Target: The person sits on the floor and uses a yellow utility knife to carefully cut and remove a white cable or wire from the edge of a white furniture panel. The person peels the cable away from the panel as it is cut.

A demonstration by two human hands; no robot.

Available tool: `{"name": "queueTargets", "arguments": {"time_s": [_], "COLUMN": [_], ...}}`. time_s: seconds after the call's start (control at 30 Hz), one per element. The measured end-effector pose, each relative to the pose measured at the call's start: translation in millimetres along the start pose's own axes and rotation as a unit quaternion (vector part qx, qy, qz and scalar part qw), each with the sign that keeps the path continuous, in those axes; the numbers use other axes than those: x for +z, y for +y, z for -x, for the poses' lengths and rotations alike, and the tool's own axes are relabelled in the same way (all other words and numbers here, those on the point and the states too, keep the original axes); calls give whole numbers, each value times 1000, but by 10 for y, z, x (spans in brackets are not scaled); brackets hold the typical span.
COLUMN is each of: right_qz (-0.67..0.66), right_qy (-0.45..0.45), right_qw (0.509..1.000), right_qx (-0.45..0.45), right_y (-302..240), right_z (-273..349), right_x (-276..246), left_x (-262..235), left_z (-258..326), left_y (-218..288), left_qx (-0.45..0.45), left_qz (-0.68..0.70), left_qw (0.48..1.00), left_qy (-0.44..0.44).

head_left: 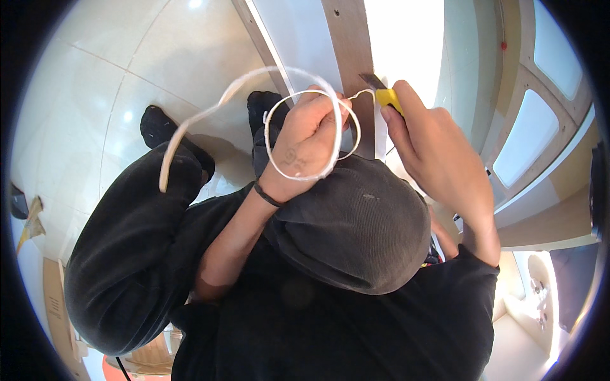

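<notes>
Gripping a White Cable (pixel 238 82) and a Yellow Cutter (pixel 389 98) Above Your Knee (pixel 356 222)

In the head view, your left hand (pixel 302 136) was closed on the white cable, which looped around the fist in a thick strand and a thinner ring. The thick strand arched out leftward, its end hanging in the air. Your right hand (pixel 441 146) was clamped on the yellow cutter, the blade (pixel 372 80) showing beyond the handle. Your hands stood apart, near each other. A thin length of cable ran from the left fist toward the cutter; you could not tell whether it touched the blade. A dark band (pixel 267 195) circled your left wrist. Past your hands lay a brown board (pixel 352 51), with pale floor tiles (pixel 95 82) to its left.
</notes>
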State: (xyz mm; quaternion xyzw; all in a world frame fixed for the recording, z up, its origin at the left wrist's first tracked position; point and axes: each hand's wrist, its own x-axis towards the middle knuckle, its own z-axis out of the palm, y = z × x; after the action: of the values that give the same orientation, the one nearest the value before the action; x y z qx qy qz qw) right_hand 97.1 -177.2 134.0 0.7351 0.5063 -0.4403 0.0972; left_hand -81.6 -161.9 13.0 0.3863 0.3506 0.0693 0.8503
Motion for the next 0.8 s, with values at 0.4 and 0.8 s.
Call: {"name": "queueTargets", "arguments": {"time_s": [0.4,0.8], "right_qz": [36,54], "right_qy": [-15,-15], "right_qw": [999,998], "right_qx": [20,18], "right_y": [-39,-6], "right_z": [147,106], "right_x": [-68,30], "left_x": [-36,-150], "left_z": [2,10], "left_y": [-113,-213], "left_qx": [9,14], "left_qz": [35,128], "left_qw": [999,989], "left_qy": [-20,-74]}}
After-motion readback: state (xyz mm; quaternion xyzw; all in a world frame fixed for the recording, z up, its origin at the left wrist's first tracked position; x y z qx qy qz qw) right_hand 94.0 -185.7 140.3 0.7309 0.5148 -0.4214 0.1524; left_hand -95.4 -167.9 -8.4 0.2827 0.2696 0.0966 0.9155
